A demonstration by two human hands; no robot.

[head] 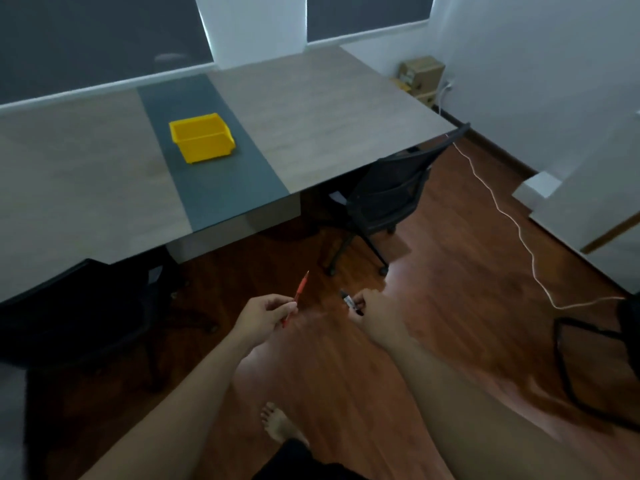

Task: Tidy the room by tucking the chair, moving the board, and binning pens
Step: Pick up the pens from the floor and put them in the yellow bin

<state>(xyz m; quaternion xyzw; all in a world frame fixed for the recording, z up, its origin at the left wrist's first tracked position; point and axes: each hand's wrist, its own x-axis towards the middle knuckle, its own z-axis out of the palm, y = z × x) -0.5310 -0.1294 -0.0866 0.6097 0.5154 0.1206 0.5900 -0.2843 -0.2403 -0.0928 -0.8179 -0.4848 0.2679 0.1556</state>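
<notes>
Red pen: a slim red plastic pen [297, 298] is pinched in the left hand [265, 317], its tip pointing up and away toward the desk, its lower end showing below the fingers.
Dark pen: a short black marker-like pen with a pale label [350, 302] is gripped in the right hand [375, 315], angled up and to the left; the two pens are near each other but apart.
Left hand: fingers curled together, thumb and fingertips closed on the red pen.
Right hand: fingers closed round the dark pen, held over the floor.
Bin: an open yellow plastic bin [202, 137] stands on the dark grey strip [214, 181] that runs across the pale wood-grain desk [86, 174], well apart from both hands; its inside looks bare.
Chair: a black mesh office chair on castors [388, 199] sits at the desk's right-hand edge, its seat partly under the top.
Second chair: another black chair [79, 306] stands at the desk's near left side.
Floor: reddish-brown wooden boards [450, 271], with a thin white cable [519, 233] trailing across them.
Corner: a brown cardboard box [420, 76] by the wall.
Foot: one bare foot [280, 424] on the floor below the arms.
</notes>
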